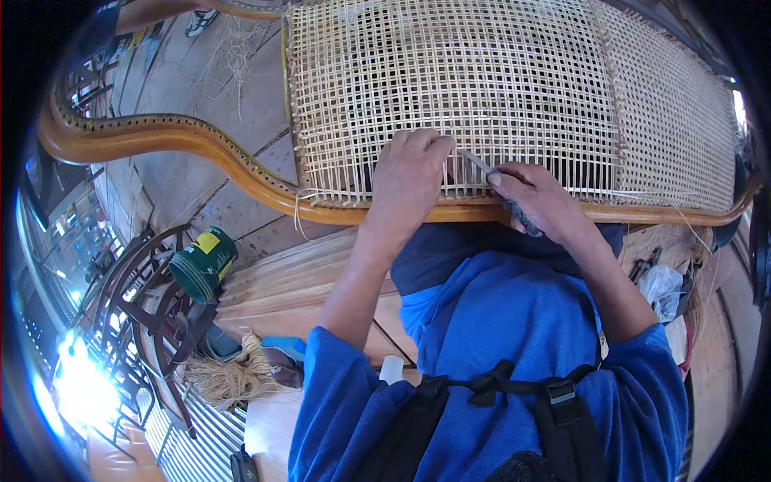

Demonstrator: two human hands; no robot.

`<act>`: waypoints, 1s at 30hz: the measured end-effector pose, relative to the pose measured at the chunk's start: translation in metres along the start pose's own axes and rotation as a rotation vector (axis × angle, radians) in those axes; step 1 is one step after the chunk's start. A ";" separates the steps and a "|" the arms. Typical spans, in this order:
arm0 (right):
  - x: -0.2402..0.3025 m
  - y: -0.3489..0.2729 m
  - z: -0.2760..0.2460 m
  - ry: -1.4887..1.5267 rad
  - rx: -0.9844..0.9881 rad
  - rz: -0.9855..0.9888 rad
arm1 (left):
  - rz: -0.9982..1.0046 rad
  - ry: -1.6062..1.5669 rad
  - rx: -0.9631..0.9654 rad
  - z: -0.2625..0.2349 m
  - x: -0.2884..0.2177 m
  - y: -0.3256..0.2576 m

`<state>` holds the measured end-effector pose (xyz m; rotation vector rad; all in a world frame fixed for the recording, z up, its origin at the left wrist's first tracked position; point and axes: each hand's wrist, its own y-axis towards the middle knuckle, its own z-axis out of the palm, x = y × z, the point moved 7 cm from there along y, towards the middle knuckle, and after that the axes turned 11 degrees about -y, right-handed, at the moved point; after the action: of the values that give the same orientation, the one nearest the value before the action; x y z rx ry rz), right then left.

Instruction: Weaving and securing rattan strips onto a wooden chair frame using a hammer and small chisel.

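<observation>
A panel of pale woven cane [450, 72] is stretched across a curved, varnished wooden frame [265, 193] in front of me. Near its front edge, where the weave is looser and upright strands show gaps, both of my hands are at work. My left hand [408, 178] lies over the strands with its fingers curled and closed; what they pinch, if anything, is hidden. Wrapped round the dark handle of a knife-like tool is my right hand [540, 199]. The tool's slim metal blade [477, 161] points up and left, its tip close to my left fingers.
Left of the frame, a green bucket [202, 263] lies tilted beside dark wooden chair parts [148, 309]. A bundle of loose cane fibre [229, 371] sits lower down. Wooden boards [281, 281] run beneath the frame's front rail. A clear plastic bag [660, 291] is at the right.
</observation>
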<state>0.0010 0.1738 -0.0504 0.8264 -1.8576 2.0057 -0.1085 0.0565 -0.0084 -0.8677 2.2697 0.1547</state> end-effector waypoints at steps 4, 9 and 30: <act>-0.014 0.000 0.017 0.529 0.036 0.099 | 0.089 0.050 0.061 0.013 0.001 0.002; -0.012 -0.001 0.020 0.702 0.043 0.118 | 0.037 0.077 0.018 0.015 0.008 0.003; -0.049 -0.037 -0.029 0.574 -0.115 0.092 | 0.145 0.055 0.025 0.067 -0.046 0.038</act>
<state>0.0550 0.2152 -0.0489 0.1056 -1.6645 1.8969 -0.0694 0.1331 -0.0344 -0.7020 2.3813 0.1696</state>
